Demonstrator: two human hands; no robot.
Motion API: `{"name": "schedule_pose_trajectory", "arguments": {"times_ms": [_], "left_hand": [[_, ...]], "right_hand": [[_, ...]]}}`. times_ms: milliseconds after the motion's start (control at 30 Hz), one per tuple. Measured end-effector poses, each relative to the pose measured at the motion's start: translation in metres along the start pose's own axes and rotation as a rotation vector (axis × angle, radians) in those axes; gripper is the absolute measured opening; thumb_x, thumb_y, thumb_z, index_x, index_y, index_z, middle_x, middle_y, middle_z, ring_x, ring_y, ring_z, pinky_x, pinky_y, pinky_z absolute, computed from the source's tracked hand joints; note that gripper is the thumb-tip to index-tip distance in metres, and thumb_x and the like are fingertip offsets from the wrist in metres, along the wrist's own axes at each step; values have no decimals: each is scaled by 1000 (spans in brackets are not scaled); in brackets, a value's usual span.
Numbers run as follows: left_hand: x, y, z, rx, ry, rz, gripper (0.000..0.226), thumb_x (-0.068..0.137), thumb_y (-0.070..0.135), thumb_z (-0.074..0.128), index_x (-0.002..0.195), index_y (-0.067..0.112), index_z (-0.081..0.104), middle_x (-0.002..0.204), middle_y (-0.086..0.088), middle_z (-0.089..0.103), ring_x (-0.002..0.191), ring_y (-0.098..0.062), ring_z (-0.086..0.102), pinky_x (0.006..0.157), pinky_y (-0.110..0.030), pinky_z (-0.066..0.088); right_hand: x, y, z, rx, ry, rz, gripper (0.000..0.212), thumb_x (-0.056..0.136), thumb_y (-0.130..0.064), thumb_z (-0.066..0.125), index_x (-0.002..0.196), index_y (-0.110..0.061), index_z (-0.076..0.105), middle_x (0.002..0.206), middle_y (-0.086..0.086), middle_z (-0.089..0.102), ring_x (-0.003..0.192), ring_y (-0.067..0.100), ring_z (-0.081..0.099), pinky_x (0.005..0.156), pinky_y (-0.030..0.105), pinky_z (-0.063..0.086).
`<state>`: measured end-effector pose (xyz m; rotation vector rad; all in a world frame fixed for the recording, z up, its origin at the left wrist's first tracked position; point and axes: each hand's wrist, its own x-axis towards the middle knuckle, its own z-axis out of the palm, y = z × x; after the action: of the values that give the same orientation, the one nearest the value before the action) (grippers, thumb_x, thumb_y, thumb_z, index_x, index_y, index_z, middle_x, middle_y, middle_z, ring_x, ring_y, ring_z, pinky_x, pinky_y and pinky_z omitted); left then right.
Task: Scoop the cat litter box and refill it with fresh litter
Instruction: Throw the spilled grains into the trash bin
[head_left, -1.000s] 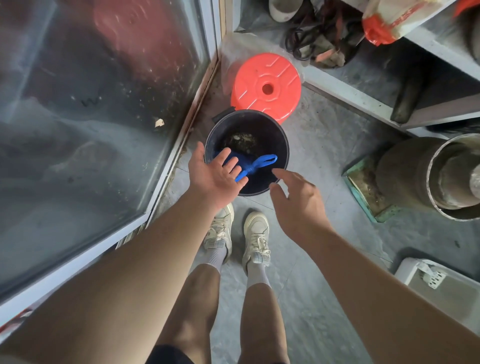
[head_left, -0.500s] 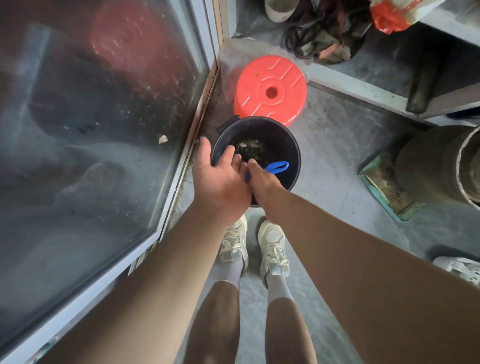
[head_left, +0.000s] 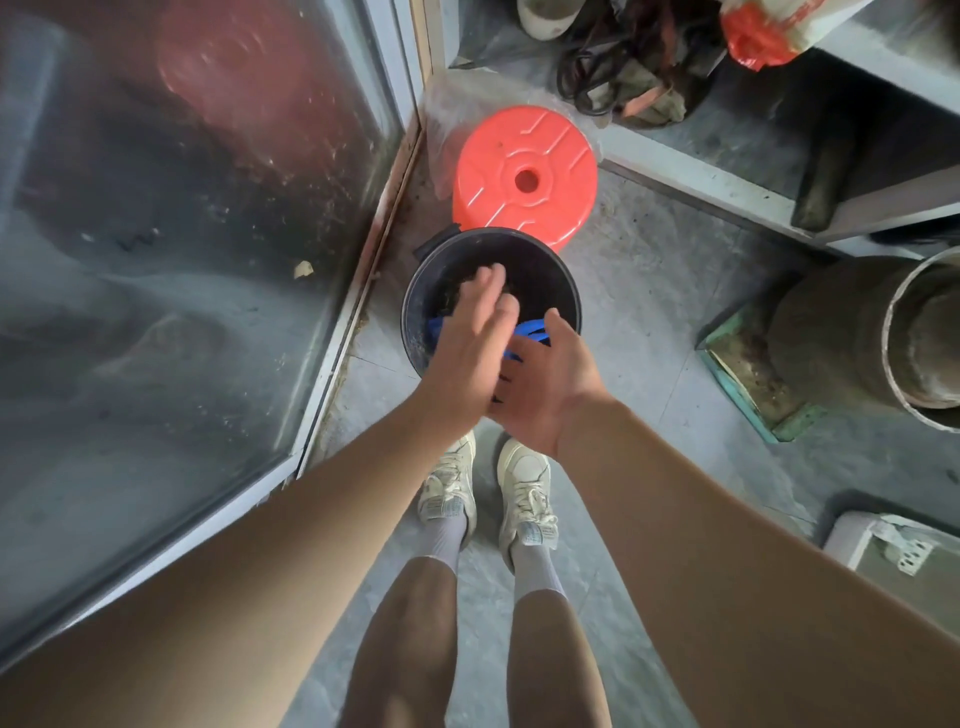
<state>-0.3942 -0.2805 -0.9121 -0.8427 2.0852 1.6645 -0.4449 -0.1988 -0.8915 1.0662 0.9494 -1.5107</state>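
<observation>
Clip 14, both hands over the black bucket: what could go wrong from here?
1. The right hand seems to hold the blue scoop, but the left hand hides the grip; a loose hold might drop it into the bucket.
2. The bucket stands close to the red stool and the shoes; a bump may tip it.

A blue plastic litter scoop pokes up from a round black bucket on the grey floor, mostly hidden, dark clumped waste lying in the bucket's bottom.
</observation>
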Motion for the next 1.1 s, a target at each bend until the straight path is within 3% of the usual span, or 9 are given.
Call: {"name": "schedule_pose_trajectory", "arguments": {"times_ms": [133,300,467,633,733,833,933,1033,1100], "left_hand": [[-6,-15,13,173,-156,98,71,92,62,14,155,34,31,164,12,22,151,1,5,124,-44,-5],[32,-21,-2,397,-38,-147,89,86,73,20,158,21,24,168,0,12,154,-10,0,122,-42,-8],[-4,9,27,242,-159,357,70,92,53,21,156,25,25,163,10,24,152,-4,10,124,-35,-1],[14,-38,14,552,-320,215,78,89,66,10,157,31,26,165,7,23,153,-10,9,124,-46,0],[33,-40,6,527,-182,-21,83,88,72,17,158,27,22,167,5,14,153,-7,4,124,-42,-5],[20,-14,18,281,-46,189,74,93,59,22,157,21,27,166,2,20,153,-8,10,124,-36,-1],[-4,-14,27,259,-138,431,64,98,47,21,155,19,33,161,2,33,152,-14,21,124,-45,7],[14,-46,16,369,-141,237,66,96,54,15,149,25,43,155,-2,44,146,-21,35,120,-54,18],[33,-49,6,105,-65,-174,73,90,66,19,138,24,53,143,-3,56,135,-23,49,117,-53,28]], "right_hand": [[9,10,-5,159,-17,-68,51,96,-57,48,127,-20,63,123,-9,67,125,13,55,118,40,32],[-8,1,-35,161,-176,-28,79,96,-68,26,139,-8,52,136,15,61,127,38,56,110,62,35],[0,-1,-29,263,-116,-86,59,100,-54,36,145,-18,50,150,9,49,139,26,45,114,40,36],[-4,11,-37,249,-101,-16,66,96,-62,40,136,-13,59,133,9,64,129,26,56,116,45,34],[-7,12,-59,177,-160,-21,77,97,-65,31,138,-4,53,136,18,61,129,37,55,110,58,37],[-9,5,-50,208,-135,-106,70,97,-62,35,138,-9,54,135,13,62,125,32,59,101,49,47],[-8,4,-24,104,-77,-180,54,100,-51,44,142,-19,52,140,2,57,125,22,57,102,36,44],[-11,13,-13,-171,-80,-153,55,101,-50,42,147,-20,47,147,5,52,131,22,52,113,44,38],[-19,14,-13,-379,-53,-214,52,101,-53,38,134,-20,61,134,2,64,120,12,61,100,34,49]]}}
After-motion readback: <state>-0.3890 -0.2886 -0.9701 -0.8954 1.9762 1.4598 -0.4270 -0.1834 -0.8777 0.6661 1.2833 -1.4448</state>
